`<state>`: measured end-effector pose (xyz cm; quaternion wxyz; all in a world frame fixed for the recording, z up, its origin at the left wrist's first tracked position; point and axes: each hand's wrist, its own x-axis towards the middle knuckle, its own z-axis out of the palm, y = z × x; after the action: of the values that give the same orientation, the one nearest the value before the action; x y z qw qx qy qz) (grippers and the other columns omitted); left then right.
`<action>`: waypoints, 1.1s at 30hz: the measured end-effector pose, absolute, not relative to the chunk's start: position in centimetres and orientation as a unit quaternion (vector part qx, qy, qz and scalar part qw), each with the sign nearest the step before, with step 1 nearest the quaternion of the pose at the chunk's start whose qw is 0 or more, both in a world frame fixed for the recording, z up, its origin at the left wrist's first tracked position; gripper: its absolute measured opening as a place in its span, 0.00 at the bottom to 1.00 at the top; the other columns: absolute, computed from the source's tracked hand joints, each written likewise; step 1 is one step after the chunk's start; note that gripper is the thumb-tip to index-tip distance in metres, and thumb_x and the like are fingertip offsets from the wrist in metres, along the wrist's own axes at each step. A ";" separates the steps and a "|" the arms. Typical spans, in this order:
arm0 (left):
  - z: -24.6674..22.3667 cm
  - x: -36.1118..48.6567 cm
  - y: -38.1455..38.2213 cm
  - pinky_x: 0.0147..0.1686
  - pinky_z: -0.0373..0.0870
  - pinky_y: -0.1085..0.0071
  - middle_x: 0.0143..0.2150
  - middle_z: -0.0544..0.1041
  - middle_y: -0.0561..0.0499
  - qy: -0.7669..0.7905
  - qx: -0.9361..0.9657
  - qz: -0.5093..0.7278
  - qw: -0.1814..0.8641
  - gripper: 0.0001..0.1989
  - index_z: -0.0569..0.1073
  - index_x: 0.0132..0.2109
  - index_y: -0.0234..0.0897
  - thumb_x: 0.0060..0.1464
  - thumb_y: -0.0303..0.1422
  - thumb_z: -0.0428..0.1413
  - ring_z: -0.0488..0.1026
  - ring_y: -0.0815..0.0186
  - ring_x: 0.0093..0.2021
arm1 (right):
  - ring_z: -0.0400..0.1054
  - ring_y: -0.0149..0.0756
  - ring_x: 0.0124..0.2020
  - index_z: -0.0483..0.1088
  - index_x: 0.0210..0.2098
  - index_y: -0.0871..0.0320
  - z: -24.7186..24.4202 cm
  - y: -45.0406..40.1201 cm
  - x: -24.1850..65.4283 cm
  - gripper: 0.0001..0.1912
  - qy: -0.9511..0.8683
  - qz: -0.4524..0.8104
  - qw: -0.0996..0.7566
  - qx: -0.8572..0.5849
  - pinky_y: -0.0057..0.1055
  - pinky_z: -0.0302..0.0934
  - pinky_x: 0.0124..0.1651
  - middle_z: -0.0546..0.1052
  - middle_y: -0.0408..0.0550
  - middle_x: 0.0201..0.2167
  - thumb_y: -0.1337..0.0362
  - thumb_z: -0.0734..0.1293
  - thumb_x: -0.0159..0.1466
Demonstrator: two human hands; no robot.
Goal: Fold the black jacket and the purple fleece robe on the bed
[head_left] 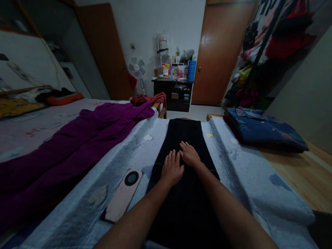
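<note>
A black garment lies lengthwise on the pale blue patterned sheet, running away from me. My left hand rests palm down on the middle of it, fingers stretched forward. Just ahead and to the right, my right hand also lies flat on the black cloth, its fingers pointing up and left. The two hands are close together at the thumb side. Neither holds anything. Left of the garment, a pink phone with a round dark camera ring lies on the sheet.
A purple blanket spreads over the bed at left. Folded denim clothing is stacked at right on a wooden surface. Beyond the bed's far end stand a white fan and a dark cabinet. Clothes and bags hang at the upper right.
</note>
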<state>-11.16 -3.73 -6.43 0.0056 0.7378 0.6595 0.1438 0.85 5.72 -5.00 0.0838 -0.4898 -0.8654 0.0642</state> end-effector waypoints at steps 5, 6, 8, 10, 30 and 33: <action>-6.1 -10.9 -4.1 0.66 0.45 0.51 0.71 0.49 0.35 0.667 0.734 0.127 0.019 0.36 0.53 0.68 0.30 0.59 0.47 0.47 0.43 0.48 0.70 | 0.43 0.45 0.69 0.53 0.67 0.63 -5.1 7.8 1.0 0.31 -0.857 0.078 0.073 -0.505 0.44 0.43 0.67 0.53 0.53 0.68 0.52 0.51 0.70; -5.9 -10.8 -4.2 0.66 0.45 0.51 0.71 0.50 0.35 0.668 0.734 0.118 0.023 0.36 0.54 0.68 0.30 0.59 0.48 0.47 0.43 0.47 0.70 | 0.43 0.46 0.69 0.53 0.67 0.63 -5.1 8.3 1.1 0.31 -0.852 0.084 0.071 -0.512 0.44 0.43 0.67 0.53 0.54 0.69 0.51 0.51 0.70; -5.0 -10.7 -4.1 0.64 0.48 0.49 0.70 0.53 0.34 0.670 0.735 0.096 0.028 0.35 0.57 0.66 0.30 0.59 0.49 0.47 0.46 0.46 0.69 | 0.44 0.47 0.69 0.54 0.66 0.63 -5.0 9.4 1.2 0.31 -0.843 0.102 0.065 -0.524 0.46 0.43 0.66 0.53 0.55 0.68 0.51 0.52 0.70; -3.4 -10.9 -3.3 0.61 0.55 0.50 0.65 0.61 0.34 0.675 0.733 0.078 0.038 0.31 0.64 0.61 0.32 0.58 0.48 0.48 0.55 0.46 0.66 | 0.49 0.50 0.67 0.58 0.64 0.64 -4.4 10.8 1.2 0.29 -0.839 0.128 0.061 -0.525 0.47 0.46 0.65 0.56 0.58 0.67 0.53 0.55 0.69; -6.8 -12.4 4.5 0.66 0.49 0.58 0.69 0.57 0.41 0.712 0.692 0.118 -0.001 0.29 0.53 0.68 0.26 0.62 0.31 0.41 0.51 0.57 0.69 | 0.41 0.44 0.70 0.53 0.67 0.62 -6.2 17.2 -3.1 0.29 -0.898 0.096 0.056 -0.426 0.43 0.40 0.68 0.51 0.52 0.69 0.55 0.52 0.71; -6.9 -12.4 4.4 0.66 0.46 0.51 0.68 0.58 0.44 0.711 0.692 0.123 -0.016 0.27 0.58 0.67 0.30 0.63 0.34 0.41 0.51 0.54 0.69 | 0.40 0.44 0.70 0.53 0.67 0.62 -6.3 18.1 -3.6 0.31 -0.888 0.081 0.062 -0.449 0.43 0.38 0.68 0.50 0.52 0.70 0.52 0.52 0.70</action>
<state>-12.42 4.42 -6.86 -0.0157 0.6918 0.7113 0.1230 -3.56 18.08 -6.34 0.0621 -0.4493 -0.8875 0.0811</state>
